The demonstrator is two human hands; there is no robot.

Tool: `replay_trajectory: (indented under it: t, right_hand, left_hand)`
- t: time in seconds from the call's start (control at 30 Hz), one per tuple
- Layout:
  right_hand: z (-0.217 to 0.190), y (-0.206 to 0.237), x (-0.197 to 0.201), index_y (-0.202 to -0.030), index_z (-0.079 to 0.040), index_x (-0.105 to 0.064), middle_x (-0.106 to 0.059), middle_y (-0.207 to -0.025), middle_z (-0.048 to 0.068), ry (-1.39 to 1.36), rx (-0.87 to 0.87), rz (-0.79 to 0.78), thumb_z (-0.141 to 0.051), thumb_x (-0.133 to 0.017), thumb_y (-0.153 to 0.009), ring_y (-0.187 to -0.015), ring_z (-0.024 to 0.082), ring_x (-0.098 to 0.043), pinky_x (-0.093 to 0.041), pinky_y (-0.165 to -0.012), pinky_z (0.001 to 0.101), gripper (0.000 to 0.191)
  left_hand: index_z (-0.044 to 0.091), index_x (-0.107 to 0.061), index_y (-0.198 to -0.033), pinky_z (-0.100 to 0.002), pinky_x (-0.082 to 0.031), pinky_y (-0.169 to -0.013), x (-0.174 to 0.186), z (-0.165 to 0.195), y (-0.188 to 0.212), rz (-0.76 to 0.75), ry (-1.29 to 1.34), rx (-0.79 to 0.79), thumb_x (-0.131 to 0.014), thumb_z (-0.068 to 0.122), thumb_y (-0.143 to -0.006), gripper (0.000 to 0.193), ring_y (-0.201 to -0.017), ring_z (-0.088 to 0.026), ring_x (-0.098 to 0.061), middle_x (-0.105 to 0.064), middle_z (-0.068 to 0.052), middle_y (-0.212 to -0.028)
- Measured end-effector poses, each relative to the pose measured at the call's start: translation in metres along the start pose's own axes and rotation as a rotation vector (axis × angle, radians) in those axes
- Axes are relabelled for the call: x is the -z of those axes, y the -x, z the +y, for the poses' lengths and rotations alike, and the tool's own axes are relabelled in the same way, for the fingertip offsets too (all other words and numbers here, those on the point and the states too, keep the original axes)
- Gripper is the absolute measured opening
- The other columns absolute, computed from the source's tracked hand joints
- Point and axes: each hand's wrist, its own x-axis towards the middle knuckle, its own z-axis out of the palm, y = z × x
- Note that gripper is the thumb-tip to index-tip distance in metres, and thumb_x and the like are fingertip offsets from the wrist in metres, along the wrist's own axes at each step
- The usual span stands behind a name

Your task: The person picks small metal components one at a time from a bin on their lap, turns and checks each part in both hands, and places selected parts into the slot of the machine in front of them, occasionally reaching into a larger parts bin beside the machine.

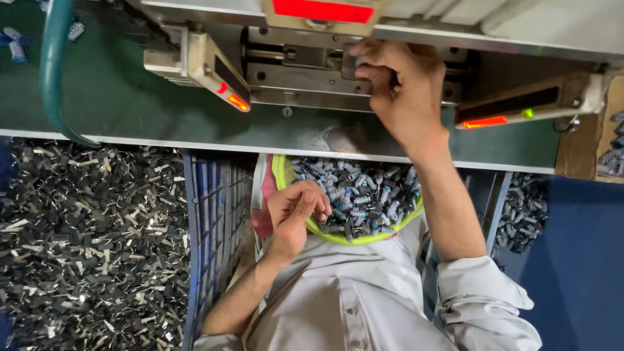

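Your right hand (pixel 403 84), at upper centre, pinches a small dark part (pixel 349 65) against the machine's metal fixture (pixel 292 78). Your left hand (pixel 296 211) is curled shut among small parts in the yellow-green bowl (pixel 281 172) at centre. A red rectangular panel (pixel 322 11) sits above the fixture.

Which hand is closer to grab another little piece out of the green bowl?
Probably the left hand. It is curled at the rim of the green bowl, right on the small pieces. The right hand is up at the metal machine.
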Motion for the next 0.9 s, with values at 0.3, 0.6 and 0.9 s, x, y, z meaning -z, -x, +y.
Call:
replay_trajectory:
  t: [0.3,0.6,0.9]
  right_hand:
    - [-0.073,0.118,-0.038,-0.113,0.002,-0.065,-0.071,-0.113,0.019,-0.416,-0.358,-0.107,-0.031,-0.07,-0.094,-0.104,0.026,-0.069,-0.054,-0.09,0.038,0.038]
    - [-0.049,0.18,-0.056,-0.118,-0.002,-0.053,-0.068,-0.114,0.015,-0.76,-0.598,0.232,0.01,-0.07,-0.093,-0.102,0.017,-0.07,-0.062,-0.084,0.027,0.032]
    - [-0.047,0.186,-0.067,-0.111,-0.002,-0.052,-0.073,-0.118,0.023,-0.868,-0.674,0.289,0.007,-0.064,-0.103,-0.108,0.021,-0.071,-0.058,-0.097,0.031,0.017]
  left_hand:
    - [-0.001,-0.06,-0.091,-0.025,-0.047,-0.067,0.006,0.006,-0.004,0.073,0.052,-0.102,-0.063,0.021,-0.104,0.027,-0.073,-0.013,-0.056,-0.062,-0.012,-0.091]
    - [0.003,-0.066,-0.104,-0.028,-0.055,-0.073,-0.013,0.025,-0.023,0.028,-0.643,-0.202,-0.073,-0.001,-0.09,0.017,-0.08,-0.017,-0.07,-0.071,-0.01,-0.093]
    - [0.004,-0.064,-0.107,-0.037,-0.056,-0.072,-0.001,0.019,-0.022,-0.003,-0.917,-0.63,-0.075,-0.007,-0.081,0.03,-0.083,-0.029,-0.069,-0.067,-0.01,-0.098]
